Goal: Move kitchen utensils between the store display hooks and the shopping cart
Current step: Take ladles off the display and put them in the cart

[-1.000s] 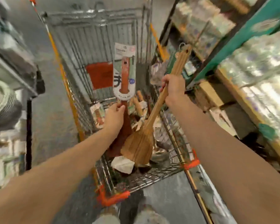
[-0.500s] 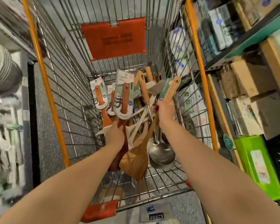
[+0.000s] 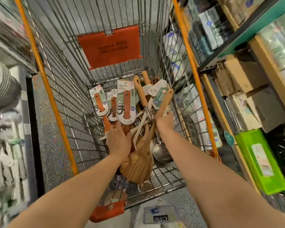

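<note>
Spatula with "Wooden" card in left hand's curled fingers; wooden turner apparently in right hand's.

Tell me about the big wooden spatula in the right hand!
The wooden spatula is pale, stripy-grained wood, with a broad blade and a long handle. It slants inside the shopping cart, blade low at the near end, handle pointing up and away. The right hand grips the handle. A green card tag sits by its top end. A steel ladle lies beside the blade.
</note>
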The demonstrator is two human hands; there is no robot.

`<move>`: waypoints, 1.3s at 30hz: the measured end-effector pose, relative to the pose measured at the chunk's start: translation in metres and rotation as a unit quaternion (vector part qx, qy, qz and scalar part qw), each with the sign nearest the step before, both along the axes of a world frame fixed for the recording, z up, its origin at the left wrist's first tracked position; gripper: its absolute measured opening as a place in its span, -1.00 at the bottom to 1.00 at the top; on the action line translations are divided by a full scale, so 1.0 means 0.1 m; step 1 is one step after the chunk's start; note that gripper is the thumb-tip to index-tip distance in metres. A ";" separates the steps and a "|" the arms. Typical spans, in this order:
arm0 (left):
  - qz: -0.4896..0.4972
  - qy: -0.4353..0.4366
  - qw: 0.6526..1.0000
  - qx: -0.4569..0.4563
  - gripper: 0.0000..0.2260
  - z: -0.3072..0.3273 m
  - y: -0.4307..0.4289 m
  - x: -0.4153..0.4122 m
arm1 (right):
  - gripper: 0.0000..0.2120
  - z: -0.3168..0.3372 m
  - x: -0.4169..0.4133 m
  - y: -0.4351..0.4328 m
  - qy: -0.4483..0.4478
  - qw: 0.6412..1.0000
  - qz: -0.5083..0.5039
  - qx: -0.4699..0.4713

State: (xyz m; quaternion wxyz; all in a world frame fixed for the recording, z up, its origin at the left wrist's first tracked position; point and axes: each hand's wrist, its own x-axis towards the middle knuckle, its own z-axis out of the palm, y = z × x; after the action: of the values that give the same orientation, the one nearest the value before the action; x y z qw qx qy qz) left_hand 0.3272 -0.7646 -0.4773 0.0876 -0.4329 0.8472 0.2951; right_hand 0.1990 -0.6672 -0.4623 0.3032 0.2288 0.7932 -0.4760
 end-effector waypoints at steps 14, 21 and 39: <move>-0.250 0.363 0.898 0.005 -0.60 2.00 1.18 -1.02 | -0.80 2.22 0.02 1.04 0.305 0.951 0.000 -0.044; -0.382 0.443 0.810 0.049 -0.54 2.73 3.03 -1.27 | -0.83 2.84 0.16 2.99 0.398 0.904 -0.151 0.027; -0.606 0.450 0.651 0.076 -0.55 3.58 7.04 -1.90 | -0.79 3.62 0.07 6.90 0.452 0.814 -0.311 0.193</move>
State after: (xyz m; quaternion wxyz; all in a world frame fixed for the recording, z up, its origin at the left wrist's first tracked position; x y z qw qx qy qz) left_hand 0.1369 -0.0604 -0.1196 -0.1128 0.3711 0.8312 0.3983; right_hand 0.2064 0.0223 -0.0999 -0.3039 0.2762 0.8032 -0.4316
